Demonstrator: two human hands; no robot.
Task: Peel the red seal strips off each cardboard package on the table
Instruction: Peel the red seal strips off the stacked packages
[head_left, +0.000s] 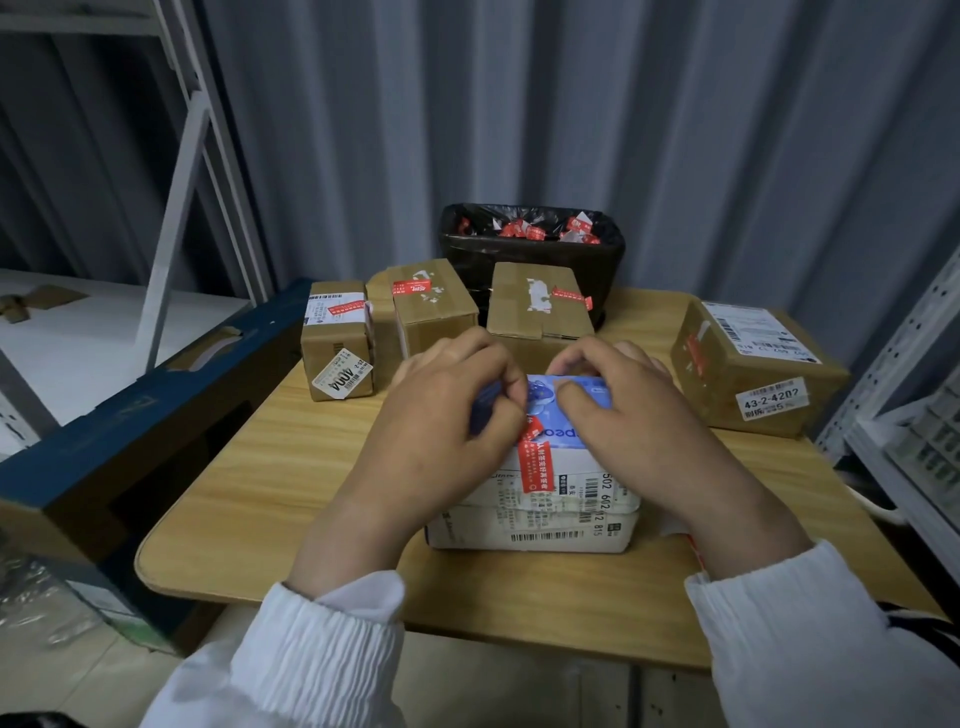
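A white and blue package (566, 499) lies in the middle of the wooden table (270, 467), with a red seal strip (535, 462) running down its near face. My left hand (441, 410) is curled at the package's left top edge, its fingertips at the upper end of the strip. My right hand (639, 415) rests on the package's top right with its fingers bent over the far edge. Behind stand several brown cardboard packages with red strips: one at the left (337, 348), one behind it (434, 306), one in the middle (537, 306), one at the right (753, 364).
A black-lined bin (530, 260) holding several peeled red strips stands at the table's back edge. A dark blue carton (130, 415) lies left of the table. White metal shelving (914, 415) stands close on the right, and a white shelf frame (182, 156) on the left.
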